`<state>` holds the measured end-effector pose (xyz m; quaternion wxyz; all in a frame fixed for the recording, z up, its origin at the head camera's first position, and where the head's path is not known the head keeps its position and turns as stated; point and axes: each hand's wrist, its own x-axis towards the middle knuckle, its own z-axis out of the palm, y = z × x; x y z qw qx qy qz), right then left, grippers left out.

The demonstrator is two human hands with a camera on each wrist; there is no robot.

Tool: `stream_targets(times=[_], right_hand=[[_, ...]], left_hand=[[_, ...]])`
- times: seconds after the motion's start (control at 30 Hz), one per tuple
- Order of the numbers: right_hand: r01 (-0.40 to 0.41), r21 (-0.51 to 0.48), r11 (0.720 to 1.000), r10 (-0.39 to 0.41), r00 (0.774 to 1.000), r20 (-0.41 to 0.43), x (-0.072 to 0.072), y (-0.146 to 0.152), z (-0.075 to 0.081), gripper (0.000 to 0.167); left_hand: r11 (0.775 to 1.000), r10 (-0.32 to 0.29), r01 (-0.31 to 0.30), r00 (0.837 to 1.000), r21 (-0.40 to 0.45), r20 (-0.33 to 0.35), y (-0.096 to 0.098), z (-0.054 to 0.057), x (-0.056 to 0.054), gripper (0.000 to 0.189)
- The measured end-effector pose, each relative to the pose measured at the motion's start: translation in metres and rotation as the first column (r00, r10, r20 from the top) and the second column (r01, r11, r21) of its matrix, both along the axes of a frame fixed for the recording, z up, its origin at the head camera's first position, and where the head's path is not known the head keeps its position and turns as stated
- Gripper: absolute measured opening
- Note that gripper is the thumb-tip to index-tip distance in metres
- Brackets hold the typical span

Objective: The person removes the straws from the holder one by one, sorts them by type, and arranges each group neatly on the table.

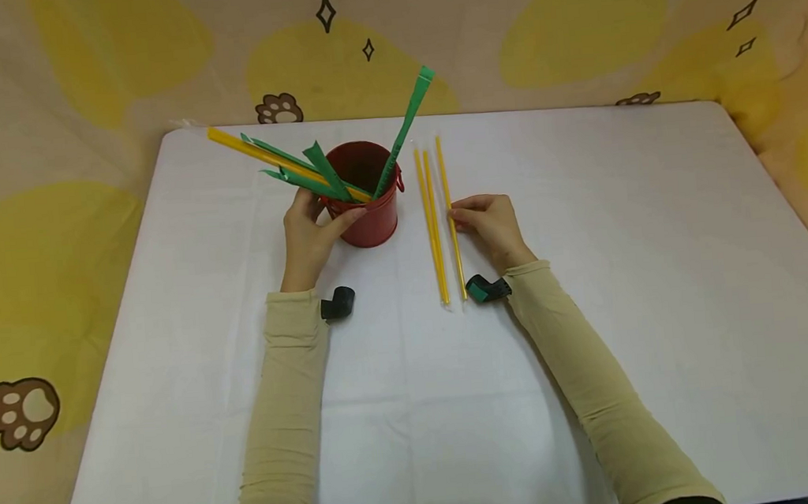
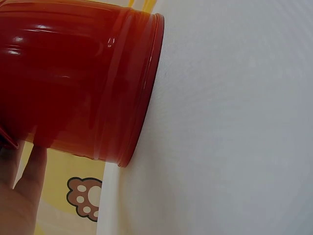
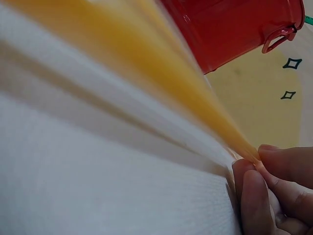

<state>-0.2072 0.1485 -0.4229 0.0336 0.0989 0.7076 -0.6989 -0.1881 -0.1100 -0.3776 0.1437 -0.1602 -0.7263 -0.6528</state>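
A small red bucket stands upright on the white table. Several green paper-wrapped straws and a yellow straw lean out of it. My left hand grips the bucket's left side, thumb over the front near the rim; in the left wrist view its fingers touch the red wall. To the right of the bucket, my right hand pinches a yellow straw in a clear wrapper between thumb and fingers. Just left of that straw, two more yellow straws lie side by side on the table.
The white tabletop stretches out on both sides of the arms. A patterned yellow cloth hangs behind the table's far edge. A small black wrist camera sits at the left cuff, another wrist camera at the right.
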Motion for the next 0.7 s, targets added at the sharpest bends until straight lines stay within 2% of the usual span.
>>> stream_targets(times=[0.7], right_hand=[[-0.027,0.088,0.996,0.026,1.0,0.006,0.0019,-0.0005,0.0014,0.025]], left_hand=[[1.0,-0.003,0.003,1.0,-0.005,0.014,0.0001,0.0009,0.0006,0.056]])
